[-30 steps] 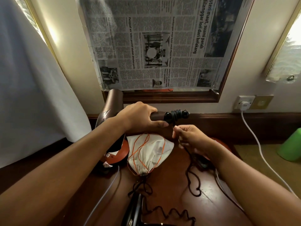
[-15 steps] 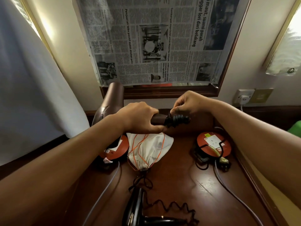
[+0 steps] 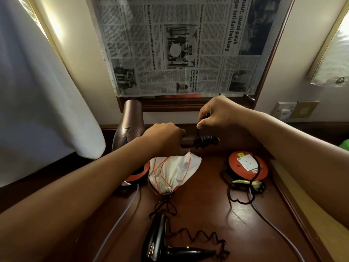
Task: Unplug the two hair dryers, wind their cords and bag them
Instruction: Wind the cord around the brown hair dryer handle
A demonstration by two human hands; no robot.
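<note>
While the brown dryer (image 3: 130, 125) is held up over the wooden table (image 3: 217, 214), its cord (image 3: 204, 141) is getting wound around the end of the handle, and a few black loops already sit there. I'd guess the dryer itself is a rigid plastic shell, not heavy but a bit nose-heavy, so the handle is the sensible place to hold it. The cord looks thin and floppy, the kind that springs loose unless you keep tension on it, so pinch it close to the wraps.

Left hand (image 3: 164, 138) is wrapped tight around the handle, fingers fully curled, barrel pointing up toward the newspaper (image 3: 179, 46) taped on the wall. Right hand (image 3: 221, 114) sits just above the wrapped end, thumb and fingers nearly closed, pinching a short stretch of the black cord that runs down to the loops.

The second dryer, the black one (image 3: 160, 241), lies at the near edge of the table, its curly cord (image 3: 204, 237) sprawled out beside it, not wound yet. The white drawstring bag (image 3: 173, 171) with orange string lies between the two orange extension reels (image 3: 248, 165), right under the left hand. I can't tell what's inside it, if anything. A white plug (image 3: 284, 113) is in the wall socket at the right, with grey cable (image 3: 273, 224) running across the table.
</note>
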